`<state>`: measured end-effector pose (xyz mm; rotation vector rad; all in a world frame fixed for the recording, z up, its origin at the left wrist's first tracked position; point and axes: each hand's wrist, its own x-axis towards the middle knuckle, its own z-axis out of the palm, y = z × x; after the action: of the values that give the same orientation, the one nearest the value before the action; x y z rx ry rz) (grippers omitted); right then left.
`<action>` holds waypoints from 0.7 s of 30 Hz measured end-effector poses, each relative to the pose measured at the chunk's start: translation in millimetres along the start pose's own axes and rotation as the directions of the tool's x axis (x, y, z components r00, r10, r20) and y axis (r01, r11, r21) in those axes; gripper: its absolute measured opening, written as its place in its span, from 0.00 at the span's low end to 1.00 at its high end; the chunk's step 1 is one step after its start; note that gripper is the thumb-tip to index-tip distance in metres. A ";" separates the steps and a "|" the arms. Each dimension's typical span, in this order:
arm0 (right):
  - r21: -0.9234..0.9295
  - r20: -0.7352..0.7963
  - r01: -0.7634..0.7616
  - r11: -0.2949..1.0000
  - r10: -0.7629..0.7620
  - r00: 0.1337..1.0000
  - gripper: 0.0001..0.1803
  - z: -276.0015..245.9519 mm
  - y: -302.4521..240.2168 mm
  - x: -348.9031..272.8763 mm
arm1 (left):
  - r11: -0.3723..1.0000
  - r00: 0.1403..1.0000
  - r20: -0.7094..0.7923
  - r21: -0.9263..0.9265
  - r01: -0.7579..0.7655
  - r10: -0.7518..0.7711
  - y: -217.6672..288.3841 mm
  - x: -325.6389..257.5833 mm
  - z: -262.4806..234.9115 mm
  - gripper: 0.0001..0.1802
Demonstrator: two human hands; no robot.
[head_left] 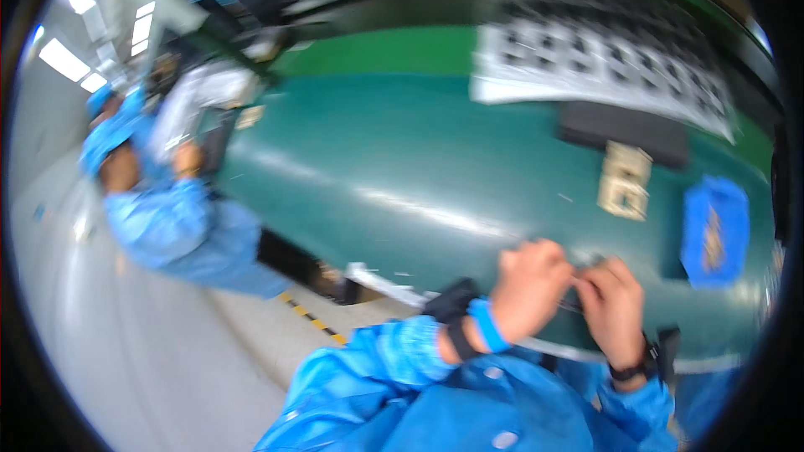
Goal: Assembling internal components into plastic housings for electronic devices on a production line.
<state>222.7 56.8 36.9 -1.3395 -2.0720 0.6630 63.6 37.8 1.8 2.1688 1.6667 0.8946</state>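
Close together over the near edge of the green tabletop [394, 151] are both of my hands, fingertips almost meeting. My left hand [533, 283], with a blue band and a black strap at the wrist, is closed with its fingers curled in. Thumb and fingers of my right hand [613, 300] are pinched together; a black strap circles that wrist. Something small and dark shows between the hands, too blurred and covered to name. Beyond the right hand lies a cream-coloured block [626, 182] with openings in it. A blue bin [714, 230] holding small tan pieces stands to its right.
A black foam-like block [621, 131] touches the cream block's far end. Behind it lies a white sheet or tray [586, 59] with rows of dark parts. At far left a person in blue [167, 213] works at the table's end, with another person behind.
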 end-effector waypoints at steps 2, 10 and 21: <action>-0.011 -0.012 -0.036 0.999 0.036 0.999 0.03 -2.4 1.7 -8.4 | 0.995 1.000 -0.011 -0.095 -0.030 0.029 4.7 -0.7 6.6 0.03; 0.017 0.039 -0.023 1.000 0.022 0.999 0.04 4.9 17.5 -6.6 | 0.986 0.996 -0.093 -0.168 -0.010 -0.005 4.8 1.9 5.6 0.07; 0.222 -0.090 -0.218 0.950 0.242 0.966 0.30 14.8 18.5 -21.5 | 0.991 0.998 -0.012 -0.119 0.062 -0.064 11.5 -3.8 -0.6 0.12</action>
<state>231.2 42.5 9.6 -1.4711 -1.7152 0.8570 71.6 30.6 7.4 2.0253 1.6350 0.9699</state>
